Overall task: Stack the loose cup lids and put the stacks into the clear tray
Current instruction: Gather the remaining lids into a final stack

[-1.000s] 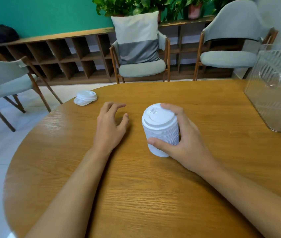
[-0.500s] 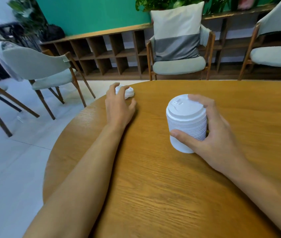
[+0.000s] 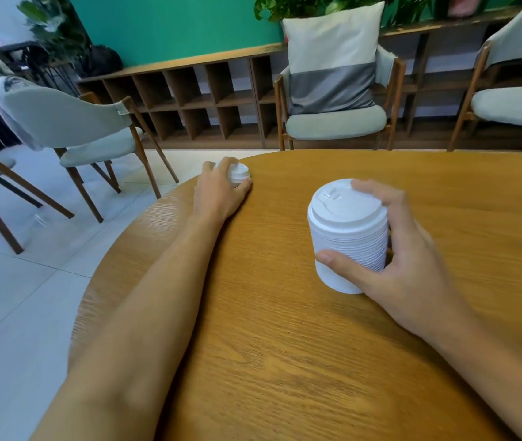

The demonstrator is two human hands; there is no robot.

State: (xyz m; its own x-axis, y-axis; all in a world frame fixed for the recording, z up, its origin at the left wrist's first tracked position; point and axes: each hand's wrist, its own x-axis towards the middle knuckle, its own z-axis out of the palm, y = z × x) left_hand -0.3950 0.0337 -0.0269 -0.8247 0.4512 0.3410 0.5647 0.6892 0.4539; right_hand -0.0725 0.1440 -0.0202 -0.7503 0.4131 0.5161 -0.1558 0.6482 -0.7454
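Right side: right hand point(image 3: 412, 265) wraps the stack point(image 3: 348, 237) of white lids. Thumb lies across the near side low down, fingers go round the far side, 1 fingertip sits on the top rim. The stack stands upright on the table point(image 3: 285, 361), right of centre, base on the wood. Top lid shows a sip slot and small raised marks beside it, too small to read.

Left side: left hand point(image 3: 221, 192) is stretched out to the far-left table edge. Fingers curl over a small pile point(image 3: 239, 174) of white lids, thumb against its near right side. The pile sits on the wood right at the rim. The hand covers most of it, so the lid count can't be told. The pile and the stack are well apart.

Background: pale tiled floor point(image 3: 14, 297), green wall point(image 3: 173, 23), low wooden shelf point(image 3: 189, 90) of open cubbies along it, plants point(image 3: 301, 4) on top. 1 chair behind the table carries a white-and-grey cushion point(image 3: 332, 58). Another chair point(image 3: 71, 122) stands to the left.
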